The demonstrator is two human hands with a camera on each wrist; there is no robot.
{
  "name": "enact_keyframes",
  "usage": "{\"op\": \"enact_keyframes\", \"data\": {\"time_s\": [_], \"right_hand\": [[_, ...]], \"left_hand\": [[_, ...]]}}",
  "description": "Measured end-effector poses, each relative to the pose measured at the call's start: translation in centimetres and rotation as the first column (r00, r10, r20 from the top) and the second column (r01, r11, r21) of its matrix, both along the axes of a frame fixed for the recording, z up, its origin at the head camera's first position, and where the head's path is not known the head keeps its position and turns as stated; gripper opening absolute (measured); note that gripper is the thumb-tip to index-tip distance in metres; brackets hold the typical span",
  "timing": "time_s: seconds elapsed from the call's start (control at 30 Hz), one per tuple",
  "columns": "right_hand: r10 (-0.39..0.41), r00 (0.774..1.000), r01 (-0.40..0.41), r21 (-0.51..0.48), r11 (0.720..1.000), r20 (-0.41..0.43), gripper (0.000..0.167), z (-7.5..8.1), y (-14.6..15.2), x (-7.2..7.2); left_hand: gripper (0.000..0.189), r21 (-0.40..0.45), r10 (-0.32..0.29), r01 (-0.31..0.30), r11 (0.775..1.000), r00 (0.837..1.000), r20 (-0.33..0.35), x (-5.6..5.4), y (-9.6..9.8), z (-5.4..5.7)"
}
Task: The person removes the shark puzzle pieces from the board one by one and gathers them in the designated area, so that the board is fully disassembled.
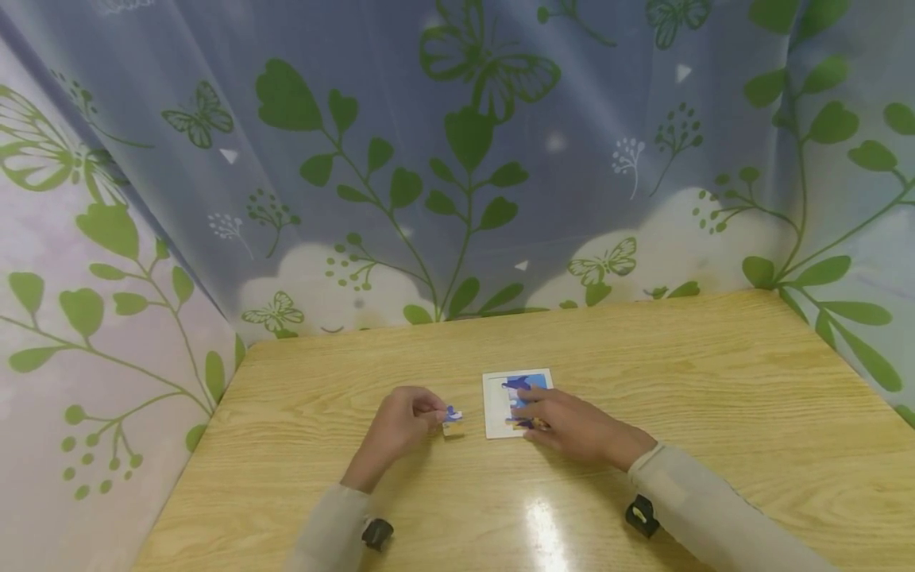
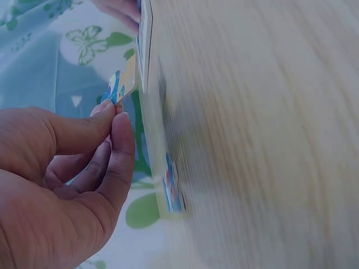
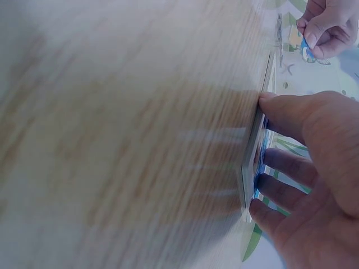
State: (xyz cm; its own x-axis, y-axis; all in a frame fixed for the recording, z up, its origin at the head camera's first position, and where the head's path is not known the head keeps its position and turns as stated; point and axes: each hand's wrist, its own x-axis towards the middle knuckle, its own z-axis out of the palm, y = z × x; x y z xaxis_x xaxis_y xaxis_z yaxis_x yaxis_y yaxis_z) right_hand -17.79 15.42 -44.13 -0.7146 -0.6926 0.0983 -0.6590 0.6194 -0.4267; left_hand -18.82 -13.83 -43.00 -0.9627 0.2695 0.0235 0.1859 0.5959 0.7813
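My left hand (image 1: 402, 423) pinches a small jigsaw piece (image 1: 452, 419) between thumb and fingertips, just left of the puzzle board. Blue, white and tan colours show on this piece (image 2: 121, 84) in the left wrist view, where it is held up off the table. The white-framed puzzle board (image 1: 495, 409) lies flat, with blue sea-picture pieces, a dolphin among them, in its right part; its left part is bare white. My right hand (image 1: 575, 425) rests on the board with fingers spread over the picture, covering some of it. Its thumb touches the board's near edge.
Another puzzle piece (image 2: 173, 185) lies on the tabletop near my left hand in the left wrist view. The wooden table (image 1: 715, 381) runs back to a patterned curtain (image 1: 400, 159) with green leaves and butterflies. Dark wrist devices (image 1: 377, 534) sit at both cuffs.
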Motion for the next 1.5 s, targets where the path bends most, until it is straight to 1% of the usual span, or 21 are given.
{"op": "enact_keyframes", "data": {"time_s": [0.13, 0.3, 0.47, 0.57, 0.7, 0.83, 1.0, 1.13, 1.37, 1.5], "right_hand": [[0.007, 1.000, -0.007, -0.002, 1.000, 0.017, 0.031, 0.1, 0.0, -0.1], [0.009, 1.000, -0.009, -0.003, 1.000, 0.020, 0.030, 0.2, 0.0, -0.1], [0.010, 1.000, -0.010, -0.002, 1.000, 0.021, 0.031, 0.1, 0.0, -0.1], [0.010, 1.000, -0.010, -0.001, 1.000, 0.017, 0.031, 0.0, 0.0, -0.1], [0.011, 1.000, -0.011, -0.002, 1.000, 0.010, 0.033, 0.0, 0.1, -0.2], [0.012, 1.000, -0.012, -0.001, 1.000, 0.005, 0.033, 0.0, 0.1, -0.1], [0.013, 1.000, -0.013, 0.001, 1.000, -0.004, 0.032, 0.0, 0.1, -0.1], [0.008, 1.000, -0.008, 0.001, 1.000, -0.001, 0.033, -0.1, 0.1, -0.1], [0.007, 1.000, -0.007, 0.002, 1.000, -0.012, 0.033, -0.2, 0.1, -0.1], [0.007, 1.000, -0.007, 0.004, 1.000, -0.013, 0.033, -0.2, 0.1, -0.1]], "left_hand": [[0.005, 0.002, 0.016, -0.016, 1.000, 1.000, -0.001, 0.2, -0.9, 0.1], [0.005, 0.002, 0.050, -0.050, 0.999, 0.999, 0.006, 0.4, -1.9, 0.4], [0.005, -0.014, 0.090, -0.090, 0.996, 0.996, 0.016, 0.6, -2.7, 0.4], [0.004, -0.029, 0.100, -0.099, 0.995, 0.995, 0.014, 0.6, -3.3, 0.3], [0.003, -0.027, 0.092, -0.092, 0.995, 0.996, 0.009, 0.7, -4.0, 0.3], [0.003, -0.023, 0.093, -0.092, 0.995, 0.995, 0.026, 0.8, -4.6, 0.2], [0.006, -0.050, 0.106, -0.104, 0.993, 0.994, 0.039, 0.9, -5.1, 0.1], [0.002, -0.078, 0.115, -0.111, 0.991, 0.992, 0.045, 1.0, -5.4, -0.1], [0.004, -0.106, 0.106, -0.098, 0.990, 0.992, 0.070, 1.0, -5.6, -0.2], [0.007, -0.136, 0.116, -0.107, 0.985, 0.991, 0.061, 1.0, -5.5, -0.1]]}}
